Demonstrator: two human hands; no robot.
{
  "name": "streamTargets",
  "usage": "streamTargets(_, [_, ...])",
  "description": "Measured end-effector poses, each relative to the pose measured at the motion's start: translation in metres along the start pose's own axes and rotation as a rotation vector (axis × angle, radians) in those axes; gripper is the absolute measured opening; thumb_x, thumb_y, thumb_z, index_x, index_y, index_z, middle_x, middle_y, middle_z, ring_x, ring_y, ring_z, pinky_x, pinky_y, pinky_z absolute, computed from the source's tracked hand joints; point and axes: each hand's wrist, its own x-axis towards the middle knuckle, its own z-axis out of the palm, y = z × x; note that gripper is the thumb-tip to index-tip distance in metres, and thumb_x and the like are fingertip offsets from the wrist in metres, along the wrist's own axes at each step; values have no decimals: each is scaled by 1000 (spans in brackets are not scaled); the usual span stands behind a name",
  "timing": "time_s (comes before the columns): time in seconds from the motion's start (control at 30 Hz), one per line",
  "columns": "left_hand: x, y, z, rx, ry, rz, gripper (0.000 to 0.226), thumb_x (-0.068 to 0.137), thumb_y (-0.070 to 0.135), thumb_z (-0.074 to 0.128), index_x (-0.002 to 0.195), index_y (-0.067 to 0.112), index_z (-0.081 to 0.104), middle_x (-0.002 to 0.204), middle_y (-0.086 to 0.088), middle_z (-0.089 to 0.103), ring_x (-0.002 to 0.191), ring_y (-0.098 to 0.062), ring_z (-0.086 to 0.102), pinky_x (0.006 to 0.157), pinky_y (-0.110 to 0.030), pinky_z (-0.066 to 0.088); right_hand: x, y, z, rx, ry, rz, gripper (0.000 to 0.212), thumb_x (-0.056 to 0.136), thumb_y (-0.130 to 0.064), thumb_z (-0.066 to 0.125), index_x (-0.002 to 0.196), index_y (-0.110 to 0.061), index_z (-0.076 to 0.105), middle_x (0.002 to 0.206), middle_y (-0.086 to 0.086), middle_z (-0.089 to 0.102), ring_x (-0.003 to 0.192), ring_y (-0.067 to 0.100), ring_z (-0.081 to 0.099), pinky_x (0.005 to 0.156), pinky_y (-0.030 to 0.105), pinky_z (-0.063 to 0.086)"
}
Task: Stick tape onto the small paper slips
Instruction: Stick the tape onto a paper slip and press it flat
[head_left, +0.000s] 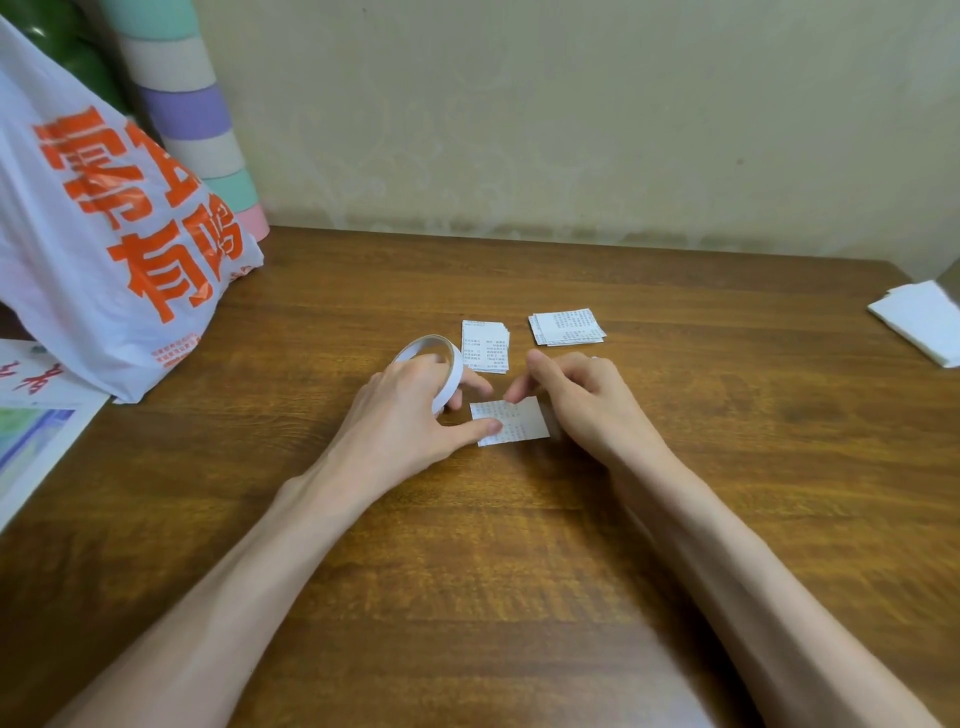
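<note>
Left hand (410, 405) grips the tape roll (456, 371), fingers curled through its ring, while its thumb presses the near-left corner of a paper slip (519, 423) lying flat at the middle of the tabletop (519, 597). Right hand (582, 400) has its fingers curled, a fingertip at the slip's far edge; I cannot tell whether it pinches anything. Two stacks of slips (485, 345) (567, 327) lie just beyond. A plastic bag (104, 223) stands at the left edge.
</note>
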Motion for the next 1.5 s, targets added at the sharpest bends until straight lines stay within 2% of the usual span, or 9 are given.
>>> streamTargets(0.13, [1,-3,-2,-276,9,-24,43,81,42,87,121,41,73,68,21,59,55,-4,51,63,-22,48,-4,-6,-3,192,-27,69,54,108,-47,49,67,-22,76,77,-18,73,84,-3,61,79,26,38])
streamTargets(0.27, [1,-2,-2,-510,-90,-1,39,86,28,85,124,31,76,70,-2,60,55,-7,49,63,-15,42,-7,-8,-6,287,-22,70,54,107,-48,49,68,-23,76,91,-14,76,99,1,62,83,26,38])
streamTargets(0.4, [1,1,-2,-604,-127,12,37,88,19,83,124,23,76,75,14,58,59,-7,50,64,-18,43,-7,-11,-7,306,-14,90,53,106,-48,49,68,-22,75,97,-13,78,89,-11,60,82,25,37])
streamTargets(0.73, [-1,5,-6,-669,-108,-30,19,88,25,83,106,33,81,73,8,55,64,-15,50,71,-33,45,-8,-11,-9,335,24,94,49,105,-46,52,70,-22,76,87,-17,71,84,-9,59,79,24,38])
streamTargets(0.87, [0,6,-6,-667,-69,-37,10,89,27,82,98,31,82,67,12,56,66,-9,52,72,-25,46,-7,-9,-9,337,24,80,47,104,-48,54,77,-19,79,93,-13,72,82,4,58,72,18,41])
streamTargets(0.97, [-1,7,-8,-670,-41,-49,6,90,28,81,95,30,83,72,0,67,72,-5,57,71,-18,48,-7,-7,-9,350,18,73,45,103,-46,55,83,-14,80,94,-9,74,88,1,60,70,17,44])
streamTargets(1.07, [-1,8,-9,-659,-11,-64,5,90,27,81,95,28,83,74,-1,66,71,-4,57,70,-18,49,-7,-2,-9,387,15,52,34,100,-39,63,83,-14,79,86,-11,74,70,-4,56,61,15,44])
streamTargets(1.23, [-1,7,-10,-631,29,-99,2,90,29,81,90,30,83,71,-3,62,66,-6,54,65,-20,47,-5,6,-6,369,21,-64,10,92,-25,79,85,-17,81,86,-10,77,67,-4,61,68,17,42])
streamTargets(1.5, [-1,6,-9,-645,27,-131,3,90,27,81,90,30,84,67,7,57,67,-8,55,68,-22,46,0,12,0,178,118,-220,10,93,-26,79,83,-24,79,85,-14,78,78,-1,67,72,13,46])
